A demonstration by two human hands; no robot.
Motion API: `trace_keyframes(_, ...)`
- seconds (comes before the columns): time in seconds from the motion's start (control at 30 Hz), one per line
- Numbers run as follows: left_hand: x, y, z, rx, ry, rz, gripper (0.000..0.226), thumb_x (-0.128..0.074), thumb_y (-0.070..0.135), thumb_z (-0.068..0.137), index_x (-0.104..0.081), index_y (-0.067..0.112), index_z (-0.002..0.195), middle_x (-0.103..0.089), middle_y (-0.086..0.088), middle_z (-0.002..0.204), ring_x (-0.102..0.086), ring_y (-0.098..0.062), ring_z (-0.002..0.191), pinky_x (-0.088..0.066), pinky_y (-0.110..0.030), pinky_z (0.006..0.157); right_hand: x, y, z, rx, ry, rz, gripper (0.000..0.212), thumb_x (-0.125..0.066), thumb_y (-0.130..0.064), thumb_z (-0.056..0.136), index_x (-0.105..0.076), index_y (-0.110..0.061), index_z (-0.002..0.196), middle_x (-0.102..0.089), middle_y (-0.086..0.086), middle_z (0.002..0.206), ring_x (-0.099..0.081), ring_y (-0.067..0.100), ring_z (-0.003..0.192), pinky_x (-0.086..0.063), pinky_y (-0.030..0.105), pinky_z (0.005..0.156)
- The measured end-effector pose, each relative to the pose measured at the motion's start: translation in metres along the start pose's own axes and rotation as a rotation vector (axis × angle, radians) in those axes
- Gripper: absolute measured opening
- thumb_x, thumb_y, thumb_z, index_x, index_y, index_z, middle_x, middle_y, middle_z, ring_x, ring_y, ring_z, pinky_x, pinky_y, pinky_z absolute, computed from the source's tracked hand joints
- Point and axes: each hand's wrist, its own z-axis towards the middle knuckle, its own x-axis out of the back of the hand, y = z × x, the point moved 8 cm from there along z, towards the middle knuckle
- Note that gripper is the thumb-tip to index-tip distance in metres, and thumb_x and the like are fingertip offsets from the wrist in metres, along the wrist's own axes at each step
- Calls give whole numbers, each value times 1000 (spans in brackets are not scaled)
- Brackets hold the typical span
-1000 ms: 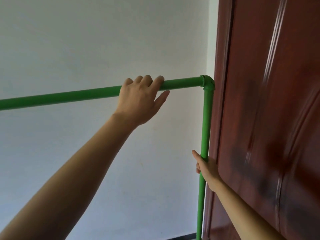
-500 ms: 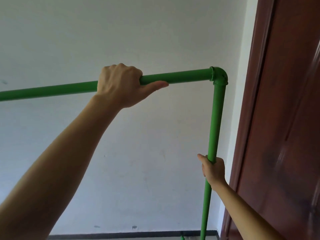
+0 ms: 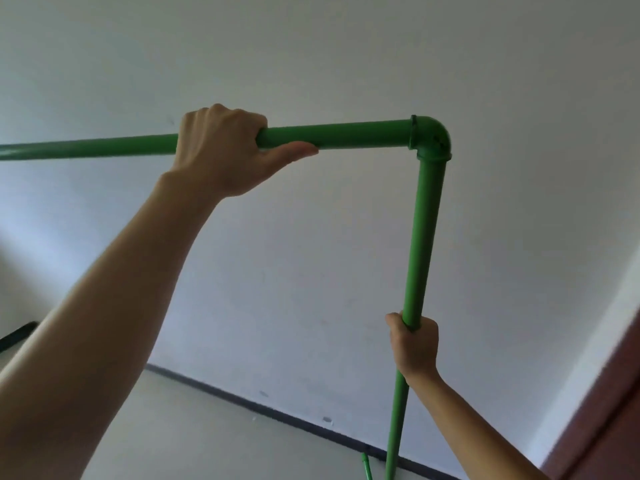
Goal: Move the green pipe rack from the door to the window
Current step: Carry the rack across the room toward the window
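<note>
Gripping the green pipe rack [image 3: 346, 136] in two places, the person had it well in hand: the left hand [image 3: 221, 150] was wrapped fully over the top bar, thumb lying along its underside, while the right hand [image 3: 414, 344] was closed around the upright on the right, below the elbow joint [image 3: 431, 138]. That split hold probably steadied the frame for carrying. It stood in front of the white wall [image 3: 311, 46], with the door [image 3: 609, 410] only at the far right edge. No window showed. No brand or writing was legible.
</note>
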Motion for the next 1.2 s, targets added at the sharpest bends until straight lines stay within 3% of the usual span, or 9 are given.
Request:
trace_keyframes(0.23, 2, -116, -35, 116, 33, 59, 85, -27, 93, 73, -50, 11, 68, -43, 3, 53, -48, -27, 55, -34, -34, 64, -131, -10, -14, 102, -159, 22, 55, -67, -6, 83, -25, -18, 50, -26, -2, 44, -24, 18, 43, -23, 27, 47)
trace_keyframes(0.4, 0, -192, -58, 188, 75, 138, 81, -26, 89, 76, -48, 12, 76, -50, -1, 67, -48, -28, 63, -31, -34, 69, -217, -14, -22, 113, -261, 50, 49, -65, -17, 78, -27, -1, 50, -29, 5, 45, -30, 17, 44, -26, 32, 47)
trace_keyframes(0.53, -4, -251, -76, 269, 72, 204, 81, -23, 90, 77, -49, 13, 83, -53, -1, 75, -48, -25, 71, -34, -35, 73, -286, -14, -26, 132, -338, 58, 48, -65, -16, 79, -29, -12, 48, -28, -6, 39, -28, 17, 42, -27, 31, 49)
trace_keyframes(0.8, -11, -329, -96, 376, 16, 333, 85, -16, 87, 81, -53, 12, 97, -52, 0, 87, -51, -23, 81, -42, -40, 84, -388, -13, -22, 185, -476, 78, 58, -69, -8, 86, -29, -18, 45, -32, -3, 38, -31, 17, 39, -29, 31, 48)
trace_keyframes(0.93, -18, -353, -102, 438, -14, 340, 84, -20, 84, 84, -53, 9, 104, -48, 0, 93, -46, -19, 84, -38, -35, 80, -432, -10, -17, 235, -588, 100, 53, -70, -12, 86, -35, -17, 46, -36, 5, 41, -35, 16, 40, -30, 31, 46)
trace_keyframes(1.03, -23, -373, -105, 491, -28, 298, 77, -28, 78, 85, -52, 8, 108, -46, 0, 97, -43, -17, 88, -34, -33, 79, -460, -10, -16, 262, -678, 139, 57, -70, -12, 86, -35, -22, 43, -37, -3, 37, -36, 10, 35, -32, 27, 42)
trace_keyframes(1.2, -32, -410, -110, 585, -46, 265, 72, -36, 72, 88, -52, 5, 109, -47, -3, 97, -47, -20, 85, -35, -29, 71, -507, -11, -11, 322, -784, 146, 54, -71, -15, 86, -37, -20, 44, -35, -1, 38, -34, 11, 35, -33, 28, 42)
